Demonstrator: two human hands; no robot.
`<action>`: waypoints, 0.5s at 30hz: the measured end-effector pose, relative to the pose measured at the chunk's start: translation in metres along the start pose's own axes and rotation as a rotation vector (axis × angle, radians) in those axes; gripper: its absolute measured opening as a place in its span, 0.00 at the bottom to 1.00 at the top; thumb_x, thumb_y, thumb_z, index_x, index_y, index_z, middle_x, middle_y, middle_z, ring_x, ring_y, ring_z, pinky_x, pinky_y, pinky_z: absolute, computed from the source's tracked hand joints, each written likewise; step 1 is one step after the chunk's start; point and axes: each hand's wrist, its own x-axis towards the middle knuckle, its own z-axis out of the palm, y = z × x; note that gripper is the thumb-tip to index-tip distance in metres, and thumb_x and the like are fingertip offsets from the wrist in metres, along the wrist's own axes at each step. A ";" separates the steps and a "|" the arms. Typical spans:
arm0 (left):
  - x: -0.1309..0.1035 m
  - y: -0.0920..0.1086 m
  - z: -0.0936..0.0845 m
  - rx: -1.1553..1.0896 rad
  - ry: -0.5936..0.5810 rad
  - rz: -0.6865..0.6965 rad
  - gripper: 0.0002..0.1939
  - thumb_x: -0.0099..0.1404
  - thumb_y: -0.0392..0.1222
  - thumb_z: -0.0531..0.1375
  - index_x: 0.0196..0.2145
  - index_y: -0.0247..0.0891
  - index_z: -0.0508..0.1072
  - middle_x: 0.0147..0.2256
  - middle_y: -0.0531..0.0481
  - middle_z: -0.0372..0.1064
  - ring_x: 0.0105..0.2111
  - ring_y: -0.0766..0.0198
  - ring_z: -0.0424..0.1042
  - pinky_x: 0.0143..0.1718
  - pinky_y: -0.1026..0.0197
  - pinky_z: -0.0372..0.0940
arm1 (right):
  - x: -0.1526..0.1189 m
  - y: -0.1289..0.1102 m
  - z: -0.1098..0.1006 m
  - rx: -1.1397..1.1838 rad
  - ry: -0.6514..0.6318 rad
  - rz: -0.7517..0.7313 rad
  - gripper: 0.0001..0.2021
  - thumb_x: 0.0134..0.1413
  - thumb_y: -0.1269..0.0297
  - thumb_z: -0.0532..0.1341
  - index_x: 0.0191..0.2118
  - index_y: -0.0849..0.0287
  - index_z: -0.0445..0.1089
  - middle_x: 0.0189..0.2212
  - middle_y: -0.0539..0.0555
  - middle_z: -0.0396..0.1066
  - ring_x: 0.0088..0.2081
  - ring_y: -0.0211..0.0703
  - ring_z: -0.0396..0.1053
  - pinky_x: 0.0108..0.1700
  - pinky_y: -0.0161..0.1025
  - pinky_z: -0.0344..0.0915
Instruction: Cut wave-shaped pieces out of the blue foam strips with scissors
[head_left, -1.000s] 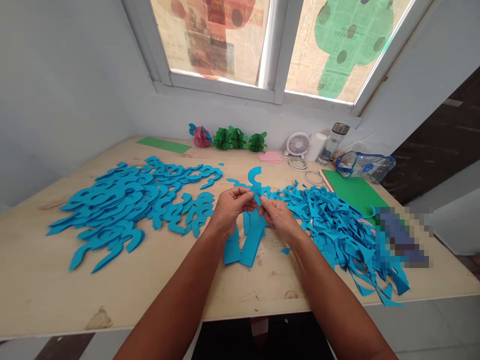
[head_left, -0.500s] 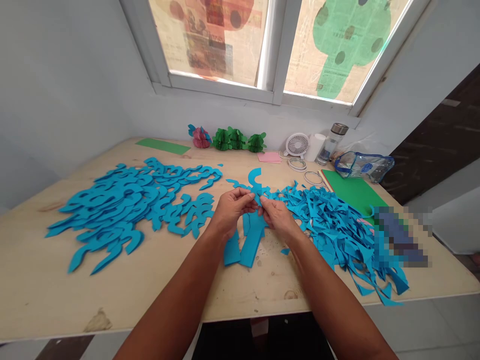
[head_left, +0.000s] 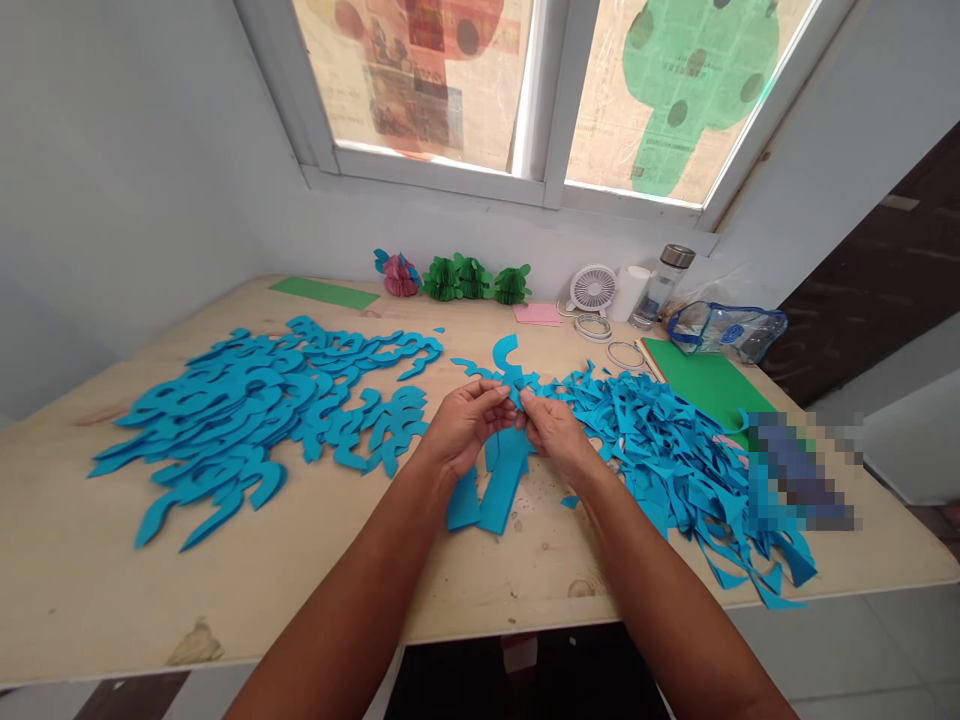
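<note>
Between my fingertips is a curved blue paper cutout (head_left: 505, 352), its hooked end sticking up above them. My left hand (head_left: 471, 420) pinches it from the left, and my right hand (head_left: 553, 425) pinches it close by on the other side. The fingers hide its lower part. Flat blue paper strips (head_left: 501, 490) lie on the table beneath my hands. Left of me spreads a heap of wavy blue paper cutouts (head_left: 225, 400). To the right is a pile of jagged blue paper scraps (head_left: 660, 440).
On the wooden table (head_left: 315, 590), green paper sheets (head_left: 709, 380) lie at the right. Along the back stand green paper ornaments (head_left: 471, 278), a pink one (head_left: 399, 274), a small fan (head_left: 592, 289), a glass bottle (head_left: 661, 287) and a clear pouch (head_left: 727, 332). Tape rolls (head_left: 592, 327) lie in front.
The hooked end of the blue cutout has tilted slightly to the left between my fingers. Both hands keep their pinch in nearly the same place.
</note>
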 end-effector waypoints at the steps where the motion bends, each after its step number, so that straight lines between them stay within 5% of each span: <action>1: 0.000 0.000 0.000 -0.017 -0.005 -0.005 0.15 0.46 0.40 0.72 0.27 0.35 0.71 0.22 0.53 0.71 0.25 0.66 0.72 0.32 0.61 0.67 | 0.000 0.000 0.000 0.003 0.002 0.002 0.25 0.54 0.39 0.55 0.22 0.57 0.62 0.11 0.43 0.49 0.16 0.33 0.45 0.20 0.36 0.41; 15: 0.000 -0.004 0.002 -0.091 -0.002 -0.022 0.13 0.46 0.37 0.72 0.27 0.36 0.72 0.23 0.53 0.71 0.25 0.66 0.71 0.30 0.63 0.66 | 0.003 0.003 0.001 0.021 0.022 -0.003 0.26 0.52 0.37 0.55 0.22 0.57 0.61 0.11 0.42 0.49 0.15 0.32 0.44 0.19 0.36 0.40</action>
